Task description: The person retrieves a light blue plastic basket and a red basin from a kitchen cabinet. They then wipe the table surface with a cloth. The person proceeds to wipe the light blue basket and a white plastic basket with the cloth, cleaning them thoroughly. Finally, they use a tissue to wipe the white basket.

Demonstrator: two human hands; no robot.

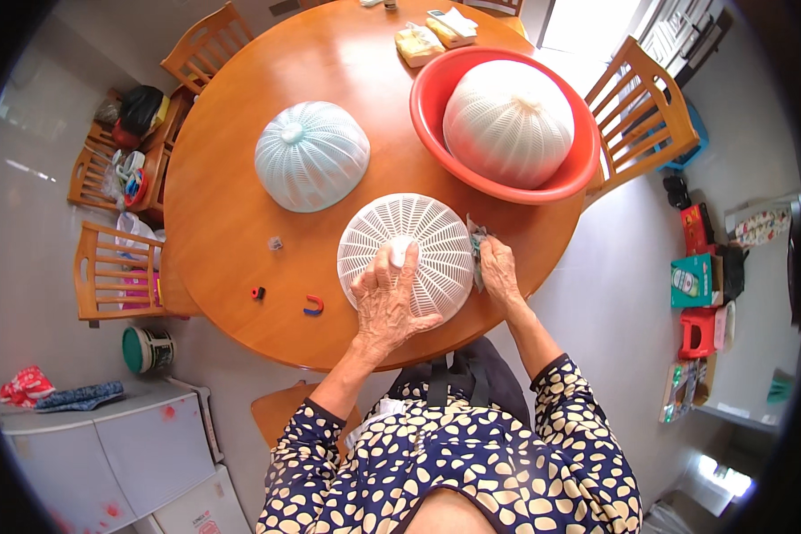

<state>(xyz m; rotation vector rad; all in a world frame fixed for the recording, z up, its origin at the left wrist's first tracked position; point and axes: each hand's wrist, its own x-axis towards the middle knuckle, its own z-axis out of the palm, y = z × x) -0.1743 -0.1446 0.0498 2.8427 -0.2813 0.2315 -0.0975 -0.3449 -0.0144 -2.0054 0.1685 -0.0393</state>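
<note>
A white slotted plastic dome food cover (440,231) sits on the round wooden table close to me. My left hand (387,303) lies over its near side, fingers on either side of the white knob (401,250) and thumb stretched right. At the dome's right edge my right hand (498,271) is closed on a grey crumpled cloth (477,254), pressed to the cover's side. A pale blue dome cover (316,160) rests farther left. Another whitish dome cover (512,125) stands in a large red basin (423,125) at the far right.
Left on the table (214,205) lie a red-and-blue U-shaped magnet (313,306), a small red-and-black piece (258,293) and a small clear piece (276,243). Tissue packs (418,44) lie at the far edge. Wooden chairs (645,116) stand around the table.
</note>
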